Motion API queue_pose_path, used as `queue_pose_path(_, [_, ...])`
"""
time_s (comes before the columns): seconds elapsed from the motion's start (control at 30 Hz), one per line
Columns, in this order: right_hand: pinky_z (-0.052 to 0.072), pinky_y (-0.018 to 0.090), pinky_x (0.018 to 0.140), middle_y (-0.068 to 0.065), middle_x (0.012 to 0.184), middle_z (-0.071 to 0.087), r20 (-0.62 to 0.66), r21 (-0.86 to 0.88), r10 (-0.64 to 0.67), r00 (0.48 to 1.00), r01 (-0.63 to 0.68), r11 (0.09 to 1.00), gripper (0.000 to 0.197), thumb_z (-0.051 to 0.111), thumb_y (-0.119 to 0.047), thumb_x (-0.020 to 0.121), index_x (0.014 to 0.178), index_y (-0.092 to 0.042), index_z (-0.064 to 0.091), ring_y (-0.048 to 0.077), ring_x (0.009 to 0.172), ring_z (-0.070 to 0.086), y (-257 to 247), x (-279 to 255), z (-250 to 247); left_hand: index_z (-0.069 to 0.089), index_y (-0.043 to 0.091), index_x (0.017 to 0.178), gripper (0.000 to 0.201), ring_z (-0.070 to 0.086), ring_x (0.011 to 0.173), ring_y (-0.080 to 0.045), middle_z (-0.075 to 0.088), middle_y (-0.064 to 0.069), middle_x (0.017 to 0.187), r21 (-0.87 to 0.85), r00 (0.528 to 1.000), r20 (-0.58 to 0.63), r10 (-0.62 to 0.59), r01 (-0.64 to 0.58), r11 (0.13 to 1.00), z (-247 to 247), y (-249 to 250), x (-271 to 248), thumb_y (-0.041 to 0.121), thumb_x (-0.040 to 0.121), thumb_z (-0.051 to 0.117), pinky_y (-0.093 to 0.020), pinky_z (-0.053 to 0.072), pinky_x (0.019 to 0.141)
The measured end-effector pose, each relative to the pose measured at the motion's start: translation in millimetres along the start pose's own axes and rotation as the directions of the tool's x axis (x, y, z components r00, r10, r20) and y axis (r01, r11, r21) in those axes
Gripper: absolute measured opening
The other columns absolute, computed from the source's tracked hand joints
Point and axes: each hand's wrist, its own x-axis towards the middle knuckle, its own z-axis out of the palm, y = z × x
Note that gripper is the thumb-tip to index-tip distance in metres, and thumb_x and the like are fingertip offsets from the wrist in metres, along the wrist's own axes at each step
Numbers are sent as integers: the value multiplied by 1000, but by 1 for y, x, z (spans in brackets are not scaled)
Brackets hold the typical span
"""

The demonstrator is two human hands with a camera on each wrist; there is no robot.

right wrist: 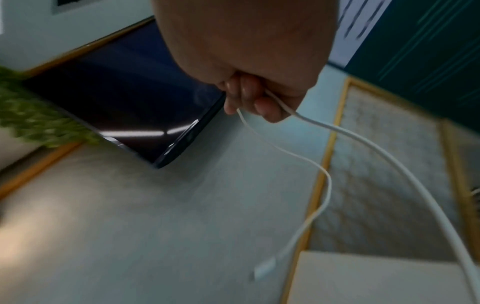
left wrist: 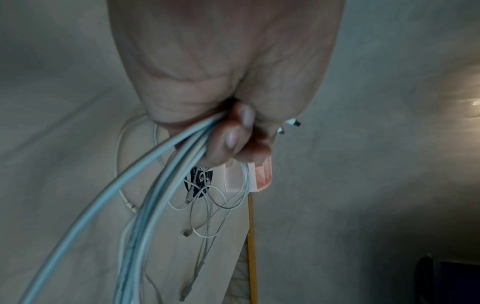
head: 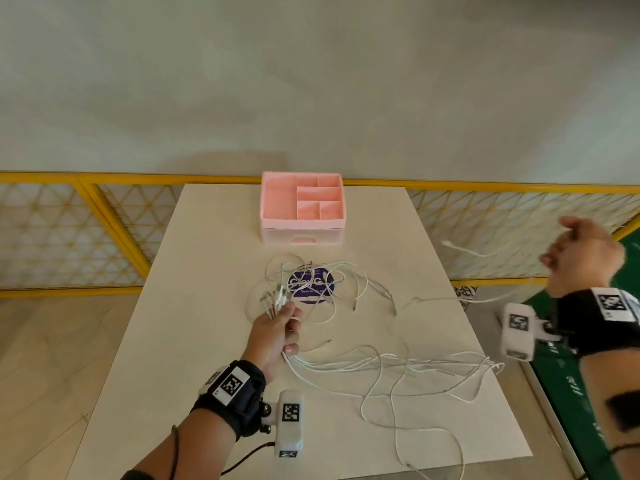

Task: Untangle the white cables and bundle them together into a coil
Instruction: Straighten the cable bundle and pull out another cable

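Observation:
Several white cables (head: 391,368) sprawl over the cream table (head: 214,358), some still tangled over a purple sticker (head: 310,285). My left hand (head: 277,332) grips a bunch of cables (left wrist: 166,185) with their plug ends (head: 273,301) sticking out above the fist; the strands trail right from it. My right hand (head: 581,254) is raised off the table's right side and holds one white cable (right wrist: 363,144), whose plug end (right wrist: 265,268) swings free in the air. That cable's other part runs back toward the table.
A pink desk organiser (head: 302,207) with compartments and a drawer stands at the table's far edge. A yellow mesh fence (head: 69,233) runs behind and beside the table. Green flooring (head: 568,386) lies to the right.

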Motion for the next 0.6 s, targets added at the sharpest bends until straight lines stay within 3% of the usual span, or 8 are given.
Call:
queue_pose_path(0.1, [38, 26, 49, -9, 55, 52, -126, -62, 3, 992, -11, 998, 16, 48, -26, 88, 82, -27, 62, 4, 40, 46, 20, 44, -43, 57, 12, 81, 31, 26, 39, -5, 36, 7, 51, -94, 1000, -21, -1, -1, 996, -4, 1, 4, 34, 101, 54, -18, 22, 37])
queue_pose_path(0.23, [46, 29, 59, -4, 77, 59, -155, -328, 11, 988, -62, 943, 21, 43, -27, 92, 93, -27, 64, 11, 63, 56, 59, 52, -74, 52, 15, 72, 36, 24, 37, -5, 33, 8, 48, -135, 1000, 9, -2, 3, 991, 0, 4, 3, 37, 101, 53, -17, 20, 35])
queue_pose_path(0.33, [51, 43, 76, 20, 99, 65, -97, -765, 124, 987, -154, 625, 23, 53, -21, 96, 105, -2, 63, 34, 85, 62, 86, 48, -80, 49, 16, 70, 38, 24, 36, -5, 32, 8, 48, -146, 999, 35, 4, 1, 989, 4, 8, 1, 37, 102, 50, -16, 19, 35])
queue_pose_path(0.4, [49, 47, 82, 24, 116, 56, -162, -876, 238, 958, -251, 413, 56, 64, -31, 89, 128, 5, 46, 40, 101, 57, 95, 25, -69, 47, 16, 70, 39, 24, 35, -5, 31, 7, 48, -159, 998, 55, 9, 0, 987, 8, 12, 0, 38, 103, 48, -16, 19, 35])
queue_pose_path(0.43, [48, 49, 90, 25, 127, 50, -151, -888, 231, 961, -235, 394, 72, 68, -38, 87, 138, 2, 36, 42, 111, 54, 98, 7, -60, 46, 16, 70, 39, 24, 35, -5, 31, 7, 49, -167, 998, 69, 10, 2, 986, 12, 14, -1, 38, 102, 49, -16, 19, 34])
queue_pose_path(0.5, [45, 48, 101, 21, 141, 45, 94, -837, 172, 981, -15, 548, 83, 72, -41, 87, 148, -7, 28, 38, 125, 50, 102, -40, -28, 46, 16, 71, 38, 23, 35, -5, 31, 7, 49, -185, 995, 99, 11, 7, 983, 20, 18, -3, 38, 102, 50, -16, 19, 35])
queue_pose_path(0.53, [45, 44, 101, 15, 139, 51, 302, -732, 160, 940, 121, 671, 80, 74, -37, 87, 149, -11, 31, 30, 122, 55, 104, -63, -12, 46, 17, 71, 37, 23, 36, -5, 30, 7, 50, -187, 993, 114, 18, 4, 982, 25, 21, -5, 38, 102, 50, -16, 18, 35])
queue_pose_path(0.6, [47, 40, 102, 1, 125, 65, 702, -486, 193, 686, 262, 834, 73, 80, -29, 83, 145, -21, 41, 14, 111, 63, 102, -118, 22, 46, 17, 72, 36, 22, 38, -5, 29, 6, 52, -165, 990, 137, 41, -18, 986, 35, 27, -11, 37, 102, 50, -17, 17, 36])
